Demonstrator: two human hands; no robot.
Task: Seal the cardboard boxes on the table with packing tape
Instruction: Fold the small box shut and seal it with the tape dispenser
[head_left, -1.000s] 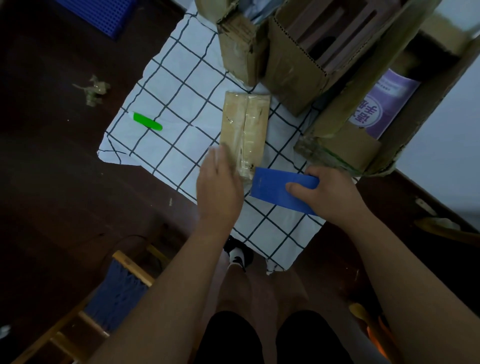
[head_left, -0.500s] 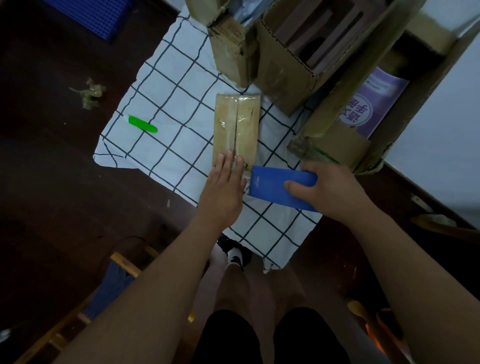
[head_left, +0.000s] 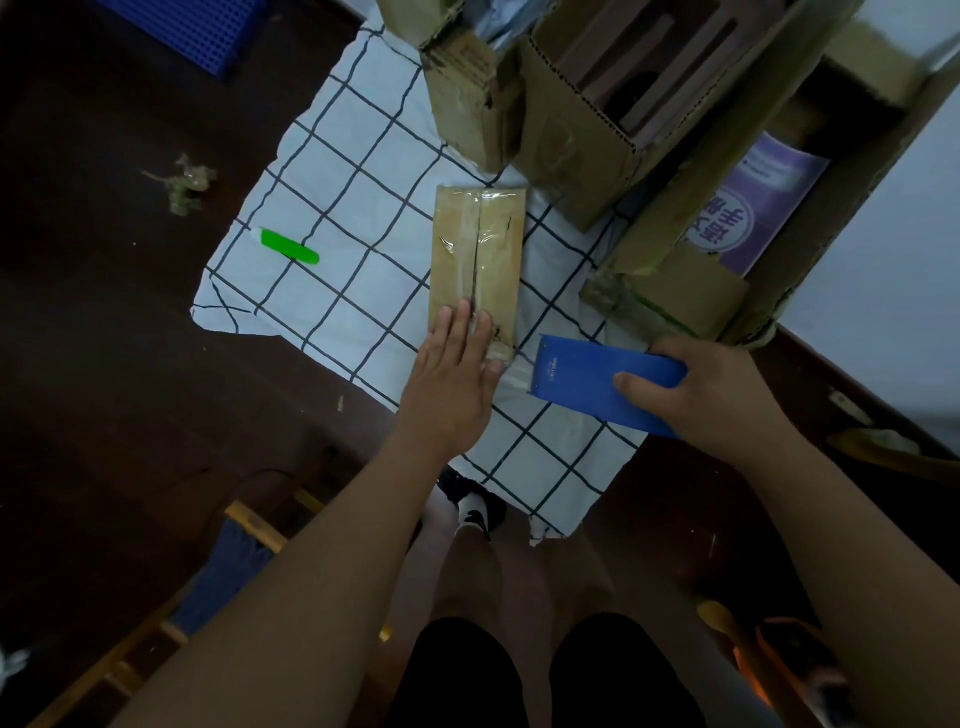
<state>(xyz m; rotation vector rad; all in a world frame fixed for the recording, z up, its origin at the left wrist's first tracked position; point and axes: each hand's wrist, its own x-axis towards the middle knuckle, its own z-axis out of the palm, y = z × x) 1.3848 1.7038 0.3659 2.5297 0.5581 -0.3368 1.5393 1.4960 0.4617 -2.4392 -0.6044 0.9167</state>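
Observation:
A small flat cardboard box (head_left: 478, 254) lies on the checked cloth (head_left: 353, 208), its closed flaps covered by shiny clear tape. My left hand (head_left: 452, 379) presses flat, fingers straight, on the box's near end. My right hand (head_left: 706, 395) grips a blue tape dispenser (head_left: 597, 384) just right of that near end. A short strip of clear tape seems to run from the dispenser's front edge to the box's corner.
Several open cardboard boxes (head_left: 571, 135) crowd the back right, one holding a purple packet (head_left: 753, 208). A green utility knife (head_left: 288, 247) lies on the cloth's left part. Dark tabletop (head_left: 130, 338) surrounds the cloth. A wooden chair (head_left: 228, 561) stands lower left.
The left hand's fingers have slid up onto the box's near end and flattened there. The right hand with the dispenser has stayed just right of the box.

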